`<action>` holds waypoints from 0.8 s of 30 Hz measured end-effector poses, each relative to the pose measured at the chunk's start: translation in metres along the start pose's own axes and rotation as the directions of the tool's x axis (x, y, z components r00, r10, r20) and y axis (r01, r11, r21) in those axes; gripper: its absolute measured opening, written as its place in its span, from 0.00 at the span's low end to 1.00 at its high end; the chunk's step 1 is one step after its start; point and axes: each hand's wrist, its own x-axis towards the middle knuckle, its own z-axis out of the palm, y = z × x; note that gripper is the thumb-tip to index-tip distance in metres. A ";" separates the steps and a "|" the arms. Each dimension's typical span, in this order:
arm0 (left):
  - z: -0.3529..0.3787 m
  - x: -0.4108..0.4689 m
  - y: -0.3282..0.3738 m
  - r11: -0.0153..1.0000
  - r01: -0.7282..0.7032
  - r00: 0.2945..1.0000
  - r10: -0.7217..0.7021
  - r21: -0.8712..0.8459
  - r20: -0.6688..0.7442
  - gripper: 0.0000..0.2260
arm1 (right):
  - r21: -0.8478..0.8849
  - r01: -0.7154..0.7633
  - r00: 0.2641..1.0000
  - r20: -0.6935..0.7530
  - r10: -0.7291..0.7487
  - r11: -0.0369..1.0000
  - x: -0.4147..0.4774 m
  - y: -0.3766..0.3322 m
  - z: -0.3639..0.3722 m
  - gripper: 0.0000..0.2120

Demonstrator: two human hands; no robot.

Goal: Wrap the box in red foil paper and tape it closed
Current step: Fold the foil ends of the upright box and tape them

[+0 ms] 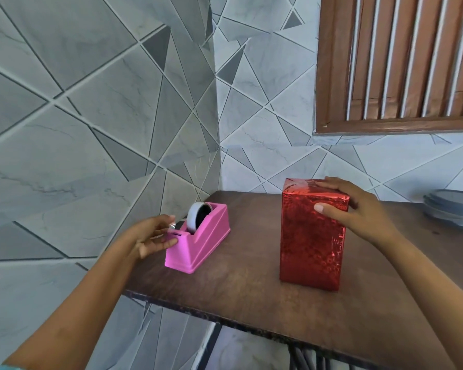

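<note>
A box wrapped in shiny red foil paper [310, 241] stands upright on the brown table [251, 303], right of centre. My right hand [356, 209] grips its top, thumb on the front face and fingers across the top. Clear tape shows on the box's top near the left corner. A pink tape dispenser [203, 241] with a roll of tape [195, 217] sits to the left. My left hand [153, 236] is at the dispenser's cutter end, thumb and fingers pinching the free end of the tape.
Grey lidded containers [455, 206] are stacked at the table's right edge. Tiled walls meet in a corner behind the table, and a brown louvred window [401, 62] is at the upper right. The table's near edge runs diagonally below the dispenser.
</note>
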 end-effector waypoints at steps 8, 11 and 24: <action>-0.019 -0.001 -0.026 0.977 -0.076 0.997 0.069 0.197 0.043 0.07 | -0.001 -0.008 1.000 0.004 0.008 1.000 0.001 0.002 -0.001 0.33; -0.021 0.000 -0.026 0.952 -0.098 0.995 0.091 0.291 0.037 0.06 | 0.007 -0.010 1.000 0.007 0.010 1.000 0.003 0.001 0.002 0.33; -0.030 0.004 -0.021 0.698 -0.132 0.961 0.264 0.704 -0.081 0.10 | 0.023 -0.011 1.000 -0.003 0.011 1.000 0.002 0.001 0.002 0.31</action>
